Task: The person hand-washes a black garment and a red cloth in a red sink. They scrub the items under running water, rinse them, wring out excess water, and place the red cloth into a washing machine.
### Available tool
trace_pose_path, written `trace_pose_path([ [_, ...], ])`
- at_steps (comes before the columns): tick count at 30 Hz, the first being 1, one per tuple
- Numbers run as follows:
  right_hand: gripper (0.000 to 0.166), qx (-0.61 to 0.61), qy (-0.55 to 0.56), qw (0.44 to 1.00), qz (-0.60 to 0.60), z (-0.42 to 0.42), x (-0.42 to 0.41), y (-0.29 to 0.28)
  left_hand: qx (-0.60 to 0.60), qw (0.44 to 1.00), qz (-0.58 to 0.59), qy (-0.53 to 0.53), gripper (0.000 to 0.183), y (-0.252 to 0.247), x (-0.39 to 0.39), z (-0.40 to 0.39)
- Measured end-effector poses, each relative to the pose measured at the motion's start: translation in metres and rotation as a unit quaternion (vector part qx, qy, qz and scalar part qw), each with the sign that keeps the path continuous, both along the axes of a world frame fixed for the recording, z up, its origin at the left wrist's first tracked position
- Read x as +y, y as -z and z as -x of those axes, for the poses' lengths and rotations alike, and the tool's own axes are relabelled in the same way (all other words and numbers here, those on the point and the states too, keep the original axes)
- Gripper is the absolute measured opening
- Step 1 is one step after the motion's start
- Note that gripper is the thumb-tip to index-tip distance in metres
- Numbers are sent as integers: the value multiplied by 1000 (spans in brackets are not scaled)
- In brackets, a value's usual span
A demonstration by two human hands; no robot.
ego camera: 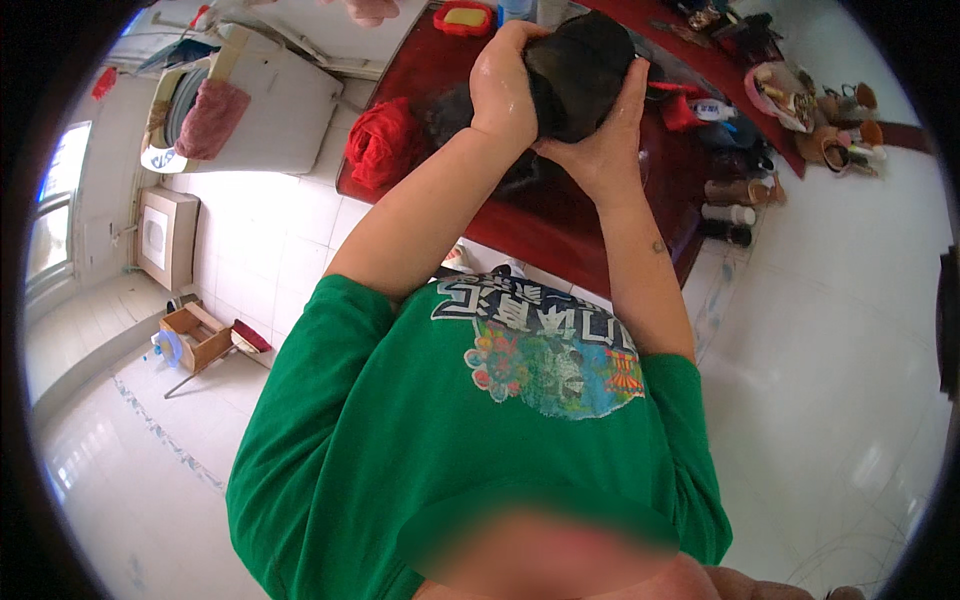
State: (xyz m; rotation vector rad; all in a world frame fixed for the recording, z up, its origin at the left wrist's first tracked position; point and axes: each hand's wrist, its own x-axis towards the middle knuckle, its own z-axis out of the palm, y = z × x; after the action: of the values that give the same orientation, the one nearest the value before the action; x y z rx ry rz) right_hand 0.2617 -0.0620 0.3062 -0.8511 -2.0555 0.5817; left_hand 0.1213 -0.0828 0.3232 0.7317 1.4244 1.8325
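Observation:
Both hands grip a dark, rounded, wet-looking bundle point(577, 75), perhaps cloth, above a dark red table point(555, 251). My left hand point(504, 90) presses its left side, with wet white spots on the skin. On the right side, my right hand point(611, 139) cups it from below and beside, thumb and fingers spread around it. Below and left of the bundle lies more dark material point(450, 116), partly hidden by my left arm. A crumpled red cloth point(382, 144) rests at the table's left edge. Whatever lies directly beneath the bundle is mostly hidden.
A red soap dish with yellow soap point(464, 18) stands at the table's far edge. Bottles point(729, 215) and a pink basket of small items point(780, 94) are at the right. Leftward are a washing machine point(262, 105) with a pink towel point(213, 120), and a wooden drawer point(195, 337) on the floor.

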Motion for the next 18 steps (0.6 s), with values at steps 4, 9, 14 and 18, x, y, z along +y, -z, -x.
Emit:
trace_pose_path([
  [4,122,41,-52,988,141,0,18,1,280,960,5,10,34,-8,-24,16],
  [9,78,73,-88,982,147,-14,48,14,162,953,-33,252,57,31,-57,59],
  [14,46,187,-166,920,301,-20,48,-2,-169,967,101,160,83,92,-90,95],
  [18,44,279,-273,834,390,-13,52,-37,-383,891,198,141,91,127,-83,82],
])
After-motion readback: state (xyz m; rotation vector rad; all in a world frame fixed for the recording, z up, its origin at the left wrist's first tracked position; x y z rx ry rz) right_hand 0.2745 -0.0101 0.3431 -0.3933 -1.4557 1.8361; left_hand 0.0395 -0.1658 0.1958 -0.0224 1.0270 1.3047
